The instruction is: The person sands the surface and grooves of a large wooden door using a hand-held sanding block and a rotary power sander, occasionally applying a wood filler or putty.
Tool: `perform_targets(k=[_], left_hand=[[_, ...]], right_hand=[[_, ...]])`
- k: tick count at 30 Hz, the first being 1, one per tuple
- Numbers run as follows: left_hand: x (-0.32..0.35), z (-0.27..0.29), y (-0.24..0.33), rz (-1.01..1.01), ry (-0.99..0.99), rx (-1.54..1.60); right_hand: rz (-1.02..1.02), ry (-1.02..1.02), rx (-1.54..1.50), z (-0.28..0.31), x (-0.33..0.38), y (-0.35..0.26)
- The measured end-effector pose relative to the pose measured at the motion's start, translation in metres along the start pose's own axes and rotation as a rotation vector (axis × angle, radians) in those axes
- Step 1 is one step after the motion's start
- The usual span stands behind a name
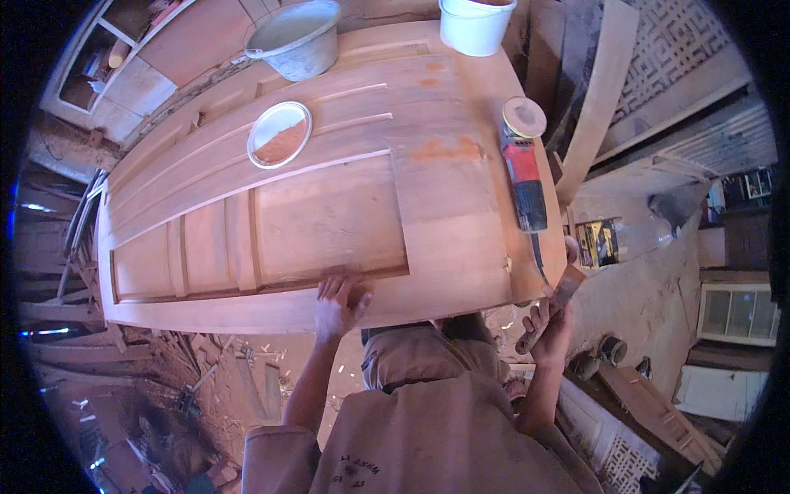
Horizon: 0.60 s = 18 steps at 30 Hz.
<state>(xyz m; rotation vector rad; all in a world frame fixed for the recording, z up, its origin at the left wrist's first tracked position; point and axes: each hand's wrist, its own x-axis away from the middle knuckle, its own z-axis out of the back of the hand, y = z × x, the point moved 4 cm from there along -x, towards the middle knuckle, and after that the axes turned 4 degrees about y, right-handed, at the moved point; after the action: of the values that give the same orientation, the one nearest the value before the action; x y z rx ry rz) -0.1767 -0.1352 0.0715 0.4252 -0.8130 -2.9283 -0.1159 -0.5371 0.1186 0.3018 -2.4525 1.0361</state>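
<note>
A large panelled wooden door (461,288) lies flat in front of me. My left hand (339,306) rests on its near rail, fingers spread over the edge of the recessed panel (329,218). A dark brownish patch shows beside those fingers; whether it is shadow or a thing is unclear. Off the door's near right corner, my right hand (553,333) is closed round the handle of a wooden-handled flat tool (568,285). Its broad reddish-brown head points up and away; I cannot tell whether it is a brush or a scraper.
On the door stand a grey basin (296,41), a white bucket (477,29), a white lid with reddish powder (280,136) and a red-black angle grinder (524,169) with its cord over the edge. Wood scraps (239,370) litter the floor at left. Carved panels (613,436) lean at right.
</note>
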Motion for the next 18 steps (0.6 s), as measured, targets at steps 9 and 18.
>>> perform_targets(k=[9,18], left_hand=[[-0.005,-0.004,0.005,0.052,-0.022,-0.051],[-0.003,-0.002,-0.003,0.121,0.058,-0.055]], right_hand=[[-0.073,-0.004,0.064,0.046,-0.003,0.035],[0.096,0.042,0.802,-0.041,-0.044,0.002]])
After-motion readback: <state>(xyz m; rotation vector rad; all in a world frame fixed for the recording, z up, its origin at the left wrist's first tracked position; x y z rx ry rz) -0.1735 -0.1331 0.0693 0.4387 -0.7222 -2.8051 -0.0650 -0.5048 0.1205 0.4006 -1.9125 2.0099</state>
